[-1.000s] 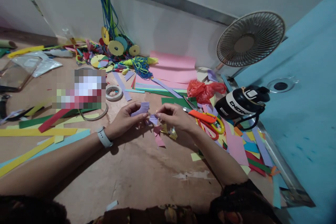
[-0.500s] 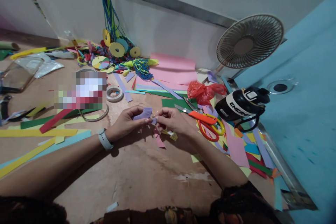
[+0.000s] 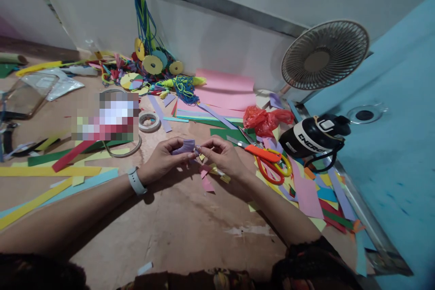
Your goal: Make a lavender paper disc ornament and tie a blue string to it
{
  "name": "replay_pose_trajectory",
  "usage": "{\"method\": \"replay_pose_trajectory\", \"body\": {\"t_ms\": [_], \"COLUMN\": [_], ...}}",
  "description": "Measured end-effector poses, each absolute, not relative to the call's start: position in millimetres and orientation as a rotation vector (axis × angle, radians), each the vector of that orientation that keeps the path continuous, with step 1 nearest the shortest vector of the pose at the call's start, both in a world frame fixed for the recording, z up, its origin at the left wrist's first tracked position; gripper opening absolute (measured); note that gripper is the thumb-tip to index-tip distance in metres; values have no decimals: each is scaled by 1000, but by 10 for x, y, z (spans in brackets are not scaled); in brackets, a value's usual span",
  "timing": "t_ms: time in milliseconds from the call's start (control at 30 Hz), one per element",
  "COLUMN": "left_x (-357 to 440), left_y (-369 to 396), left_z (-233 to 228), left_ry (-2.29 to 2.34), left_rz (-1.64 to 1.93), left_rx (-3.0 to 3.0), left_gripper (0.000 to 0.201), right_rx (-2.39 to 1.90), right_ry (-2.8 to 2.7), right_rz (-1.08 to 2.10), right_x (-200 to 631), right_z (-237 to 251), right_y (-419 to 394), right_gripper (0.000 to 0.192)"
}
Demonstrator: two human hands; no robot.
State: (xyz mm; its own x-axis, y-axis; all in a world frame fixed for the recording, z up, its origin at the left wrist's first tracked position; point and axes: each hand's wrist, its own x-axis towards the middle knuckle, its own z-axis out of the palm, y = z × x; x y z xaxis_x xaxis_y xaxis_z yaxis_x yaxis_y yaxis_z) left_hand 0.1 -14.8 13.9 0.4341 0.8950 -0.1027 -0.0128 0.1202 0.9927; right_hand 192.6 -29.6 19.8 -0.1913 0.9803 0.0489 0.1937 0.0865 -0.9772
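Hands, left hand [image 3: 162, 159] and right hand [image 3: 222, 156], pinch lilac paper [image 3: 185, 147] lying crosswise.

Worn brown desk [image 3: 176, 231], littered. Lying on it: tape roll [image 3: 149, 121], orange scissors [image 3: 272, 161], black bottle [image 3: 314, 138], small fan [image 3: 322, 56], pink paper sheets [image 3: 226, 90]. Yellow strips [image 3: 41, 171] at left; the blurred clear item beyond is possibly a plastic box [image 3: 23, 95].

Two hands [image 3: 163, 159] [image 3: 222, 157], one fan [image 3: 324, 54], one scissors [image 3: 272, 161], one tape roll [image 3: 149, 121], one black bottle [image 3: 314, 136], one red bag [image 3: 265, 118].
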Motion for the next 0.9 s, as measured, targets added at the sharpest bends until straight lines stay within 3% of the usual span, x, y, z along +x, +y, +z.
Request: {"method": "replay_pose_trajectory", "body": {"t_ms": [400, 667, 900], "left_x": [-23, -51, -64], "left_y": [-156, -136, -151], "left_z": [60, 128, 99], "left_ry": [894, 837, 945], "left_rz": [823, 639, 685], "left_rx": [1614, 1996, 2003], "left_gripper": [28, 32, 24], "right_rx": [-1166, -1206, -1124], "right_ry": [-1228, -1952, -2112], "right_rz": [1222, 878, 697], "right_x": [1946, 2193, 2195], "right_z": [193, 379, 525], "right_y": [-265, -252, -288], "right_gripper": [30, 11, 6]}}
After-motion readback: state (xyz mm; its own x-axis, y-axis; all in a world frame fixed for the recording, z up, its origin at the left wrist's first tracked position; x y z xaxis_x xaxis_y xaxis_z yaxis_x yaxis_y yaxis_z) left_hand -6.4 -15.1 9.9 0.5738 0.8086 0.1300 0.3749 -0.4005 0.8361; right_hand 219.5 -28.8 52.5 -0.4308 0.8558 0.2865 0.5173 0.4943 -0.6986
